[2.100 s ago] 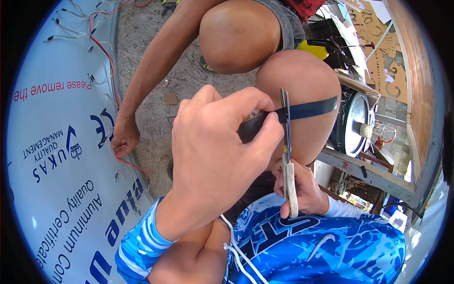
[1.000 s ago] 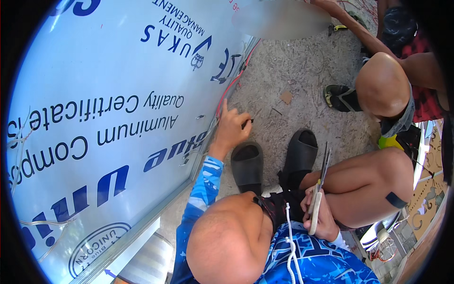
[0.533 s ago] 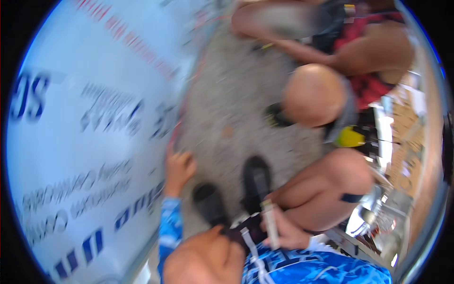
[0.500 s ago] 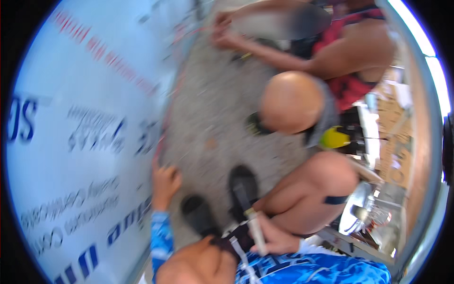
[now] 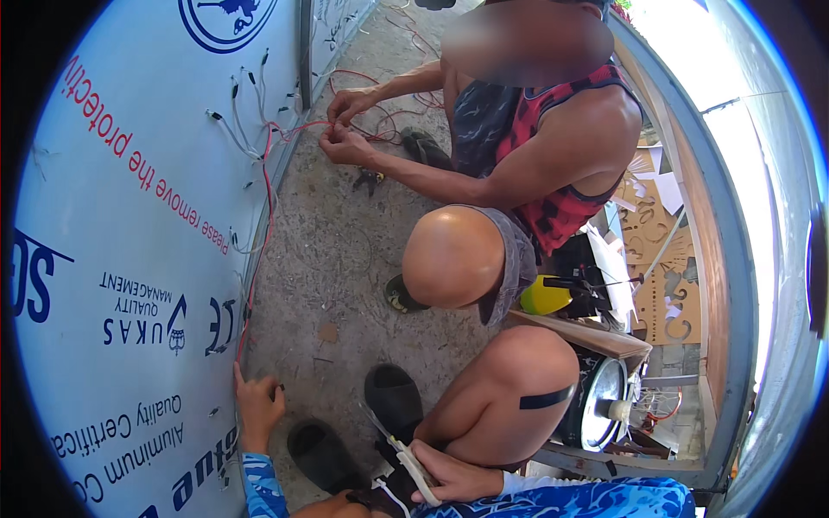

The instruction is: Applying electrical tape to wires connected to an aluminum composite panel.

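My left hand [image 5: 259, 406] is at the foot of the blue-white panel [image 5: 112, 216], its index finger stretched out by a red wire [image 5: 252, 298]. The other fingers are partly bent, and nothing shows in them. Low in front of me, my right hand [image 5: 449, 475] is closed round a pale-handled tool [image 5: 416, 470] with a thin, metal-looking end; its exact kind is unclear. Across from me, a co-worker's two hands [image 5: 344, 129] pinch the same red wire near the panel's edge. Short wire leads with dark tips [image 5: 246, 99] stick out of the panel.
Dark pliers [image 5: 369, 180] lie on the concrete floor [image 5: 319, 259], below the co-worker's hands. Loose red wire [image 5: 389, 112] coils farther back. To the right are a yellow-and-black object [image 5: 546, 295], a round metal drum [image 5: 603, 404] and a wooden frame [image 5: 691, 190].
The view has swung and sharpened, so the scene sits lower and further left. My left index finger now stretches out along the panel. The right hand still holds the pale-handled tool.
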Tool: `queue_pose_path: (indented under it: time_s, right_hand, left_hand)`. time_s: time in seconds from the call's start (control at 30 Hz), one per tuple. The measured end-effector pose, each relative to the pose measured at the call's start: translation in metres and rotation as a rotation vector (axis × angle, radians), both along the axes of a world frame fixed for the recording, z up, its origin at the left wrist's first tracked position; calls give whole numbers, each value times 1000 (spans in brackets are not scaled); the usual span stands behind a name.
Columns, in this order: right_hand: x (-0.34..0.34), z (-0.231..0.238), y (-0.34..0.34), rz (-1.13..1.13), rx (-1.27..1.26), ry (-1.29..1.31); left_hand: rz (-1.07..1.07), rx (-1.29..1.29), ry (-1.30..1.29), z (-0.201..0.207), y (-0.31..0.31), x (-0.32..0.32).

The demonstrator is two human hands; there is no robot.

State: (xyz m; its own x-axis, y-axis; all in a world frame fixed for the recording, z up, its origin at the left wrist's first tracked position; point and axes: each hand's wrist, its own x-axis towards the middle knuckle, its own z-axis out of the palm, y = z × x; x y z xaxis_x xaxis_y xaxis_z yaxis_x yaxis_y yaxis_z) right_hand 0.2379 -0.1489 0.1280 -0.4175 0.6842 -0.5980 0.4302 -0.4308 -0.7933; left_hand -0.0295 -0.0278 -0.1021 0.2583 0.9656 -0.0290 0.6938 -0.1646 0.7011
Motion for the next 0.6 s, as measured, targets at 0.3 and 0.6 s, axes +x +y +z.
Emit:
queue_pose_path:
  time_s: [0.3, 0.6]
  right_hand:
    - [-6, 1, 1, -43, -67, 29]
    - [14, 51, 19, 45, -111, 528]
  left_hand:
    - [14, -43, -38, 9, -1, -15]
    - [-33, 62, -426, 169, 58, 26]
